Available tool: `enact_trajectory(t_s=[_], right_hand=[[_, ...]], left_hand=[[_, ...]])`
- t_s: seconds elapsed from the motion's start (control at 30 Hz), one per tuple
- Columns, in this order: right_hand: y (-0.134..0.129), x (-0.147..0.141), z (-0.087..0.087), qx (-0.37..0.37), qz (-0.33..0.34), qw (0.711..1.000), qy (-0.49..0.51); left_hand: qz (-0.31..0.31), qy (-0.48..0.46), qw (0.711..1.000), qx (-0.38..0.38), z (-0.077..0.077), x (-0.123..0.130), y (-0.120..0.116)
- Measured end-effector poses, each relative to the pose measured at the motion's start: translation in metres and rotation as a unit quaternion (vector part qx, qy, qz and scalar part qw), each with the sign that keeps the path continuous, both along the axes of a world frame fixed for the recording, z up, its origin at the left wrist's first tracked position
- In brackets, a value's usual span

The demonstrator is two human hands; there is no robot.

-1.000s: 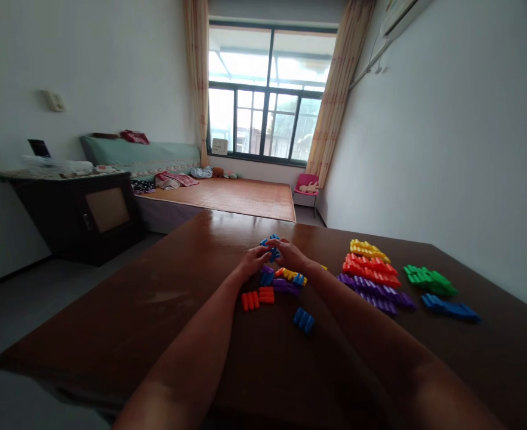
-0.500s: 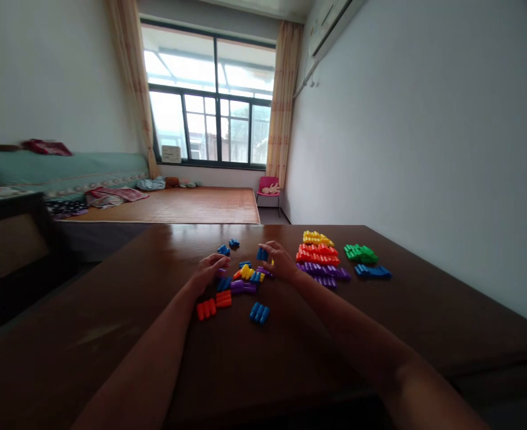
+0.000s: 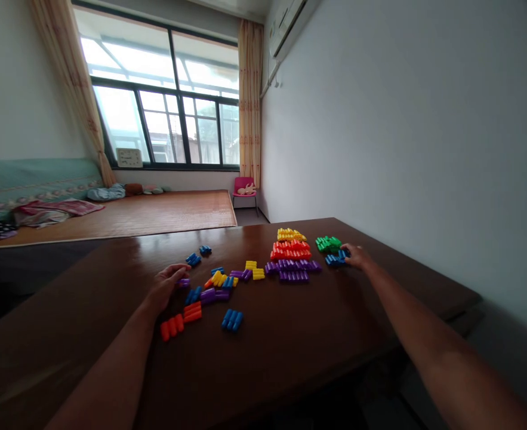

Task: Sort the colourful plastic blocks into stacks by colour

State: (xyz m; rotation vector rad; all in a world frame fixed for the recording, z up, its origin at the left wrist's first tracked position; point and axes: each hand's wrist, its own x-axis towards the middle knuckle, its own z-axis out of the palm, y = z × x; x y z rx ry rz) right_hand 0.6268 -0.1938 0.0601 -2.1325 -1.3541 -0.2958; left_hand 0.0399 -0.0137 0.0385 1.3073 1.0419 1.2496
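Observation:
My right hand [image 3: 355, 255] is stretched out to the far right, its fingers closed on a blue ribbed plastic block [image 3: 344, 255] at the end of a blue row [image 3: 332, 260]. Just behind that row lie green blocks [image 3: 328, 243]. My left hand [image 3: 170, 282] rests on the left with fingers slightly apart, beside a purple block [image 3: 183, 282]; whether it touches that block I cannot tell. Near it is a loose mixed cluster of yellow [image 3: 219, 279], purple [image 3: 213, 295] and blue [image 3: 194, 294] blocks. Orange-red blocks [image 3: 172, 327] and a blue block [image 3: 232, 320] lie closer to me.
Sorted rows of yellow [image 3: 291, 234], red [image 3: 290, 249] and purple [image 3: 292, 266] blocks sit mid-table. Two blue pieces [image 3: 193, 259] lie at the back left. The brown table [image 3: 263, 346] stands by a wall; a bed [image 3: 169, 209] and pink chair [image 3: 244, 186] are beyond.
My right hand has carried a blue block from above the cluster rightward to the blue row. The view has swung right. My left hand stays by the purple block.

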Motion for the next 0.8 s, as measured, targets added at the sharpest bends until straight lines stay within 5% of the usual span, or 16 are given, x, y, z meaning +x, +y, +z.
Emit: enact_trajectory(t_s=[0.27,0.43,0.6,0.8], right_hand=[[0.024,0.013,-0.011,-0.09,0.025,0.995,-0.02],[0.058,-0.015,0.004,-0.038,0.046,0.994,-0.087],[0.12,-0.119,0.014,-0.016,0.218,0.969,-0.113],[0.188,-0.283,0.003,-0.046,0.383,0.917,-0.104]], left_hand=[[0.0,-0.001,1.0,0.013,-0.001,-0.002,0.0],[0.122,-0.004,0.989,0.083,-0.003,-0.001,0.004],[0.212,0.005,0.975,0.066,-0.013,-0.007,0.013],[0.181,0.013,0.982,0.054,-0.021,-0.006,0.014]])
